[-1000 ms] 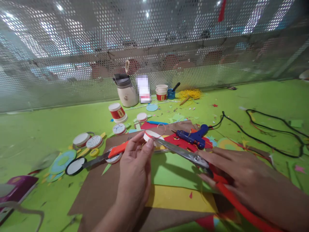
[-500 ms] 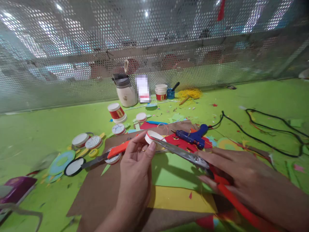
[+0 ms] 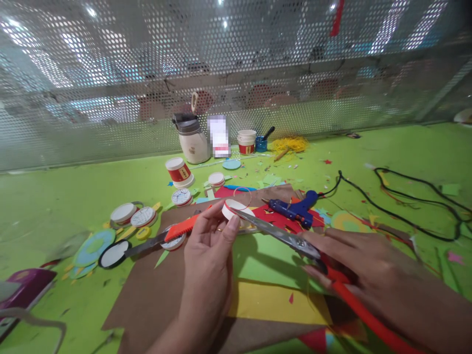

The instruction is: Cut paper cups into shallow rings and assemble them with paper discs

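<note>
My left hand (image 3: 210, 250) is closed, pinching a small white round lid (image 3: 227, 211) with a red stripe along its rim. My right hand (image 3: 372, 265) grips red-handled scissors (image 3: 282, 235), their metal blades pointing left. The blade tips meet the lid's near side; whether they are cutting into it I cannot tell. A thin pinkish strip (image 3: 242, 188) curls in a loop just above the lid. Under both hands lie green paper (image 3: 269, 260), yellow paper (image 3: 265, 301) and a brown board (image 3: 147, 295). Close by my left hand is an orange utility knife (image 3: 180, 229).
A blue glue gun (image 3: 291, 211) lies beyond the scissors, its black cord (image 3: 413, 226) running right. Several white lids (image 3: 123, 213) are spread at left. Further back stand a red-and-white tub (image 3: 179, 173), a pale jug (image 3: 193, 146) and a phone (image 3: 219, 136) before a perforated screen (image 3: 121, 93).
The thin pinkish loop has shifted slightly left and looks flatter. Both hands, the lid and the scissors stay almost where they were; the whole view has moved very slightly.
</note>
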The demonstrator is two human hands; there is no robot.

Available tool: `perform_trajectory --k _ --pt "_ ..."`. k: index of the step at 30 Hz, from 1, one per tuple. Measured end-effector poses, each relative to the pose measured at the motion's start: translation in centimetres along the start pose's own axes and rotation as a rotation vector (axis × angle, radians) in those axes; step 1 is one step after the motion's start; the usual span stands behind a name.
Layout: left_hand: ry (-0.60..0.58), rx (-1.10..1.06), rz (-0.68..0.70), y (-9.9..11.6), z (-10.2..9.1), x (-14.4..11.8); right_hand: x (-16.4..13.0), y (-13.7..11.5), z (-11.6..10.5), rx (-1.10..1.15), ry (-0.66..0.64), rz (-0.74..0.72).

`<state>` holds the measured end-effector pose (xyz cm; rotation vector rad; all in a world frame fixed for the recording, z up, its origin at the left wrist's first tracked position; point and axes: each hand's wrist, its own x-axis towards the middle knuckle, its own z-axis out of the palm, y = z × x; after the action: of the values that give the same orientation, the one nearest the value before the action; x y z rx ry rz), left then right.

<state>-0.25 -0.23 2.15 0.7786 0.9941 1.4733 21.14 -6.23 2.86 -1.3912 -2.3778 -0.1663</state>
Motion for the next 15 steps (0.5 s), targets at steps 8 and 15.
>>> perform_trajectory --k 8,15 --pt "-0.019 0.004 0.037 0.0 0.27 0.24 0.23 -0.03 0.22 0.028 -0.028 0.038" --pt "-0.053 -0.013 0.069 -0.42 0.28 0.14 0.26 -0.02 0.3 0.044 -0.025 0.052"
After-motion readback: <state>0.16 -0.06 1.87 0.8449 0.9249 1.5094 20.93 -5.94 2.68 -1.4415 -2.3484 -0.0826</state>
